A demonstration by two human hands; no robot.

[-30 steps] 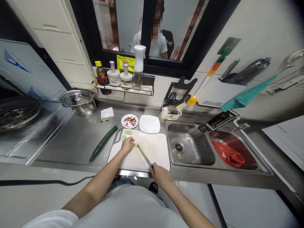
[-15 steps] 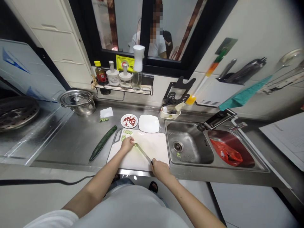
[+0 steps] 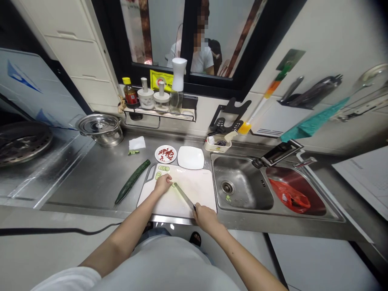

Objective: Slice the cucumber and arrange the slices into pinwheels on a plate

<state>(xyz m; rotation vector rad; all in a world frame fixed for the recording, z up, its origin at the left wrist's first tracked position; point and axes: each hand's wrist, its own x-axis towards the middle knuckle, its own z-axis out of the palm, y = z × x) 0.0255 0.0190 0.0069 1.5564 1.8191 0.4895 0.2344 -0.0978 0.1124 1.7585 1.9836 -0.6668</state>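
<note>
My right hand [image 3: 206,217] is closed round the handle of a kitchen knife [image 3: 185,198], whose blade points up and left across the white cutting board [image 3: 198,188]. At the blade's tip is a small pale green cucumber slice [image 3: 173,184]. My left hand [image 3: 163,184] rests on the board with its fingers drawn together at that slice; the fingertips are partly hidden. Several cut cucumber slices [image 3: 164,168] lie in rows at the board's upper left. A whole dark green cucumber [image 3: 132,182] lies on the counter left of the board.
Behind the board stand a plate of chopped red pieces [image 3: 165,154] and a white plate [image 3: 190,157]. A double sink [image 3: 242,190] is at the right, with a red plastic bag [image 3: 289,196] in its far basin. A lidded steel pot [image 3: 104,131] stands at the left, below a seasoning shelf [image 3: 163,113].
The view has shifted slightly. My hands, the knife and the slice at its tip stay in nearly the same places on the board.
</note>
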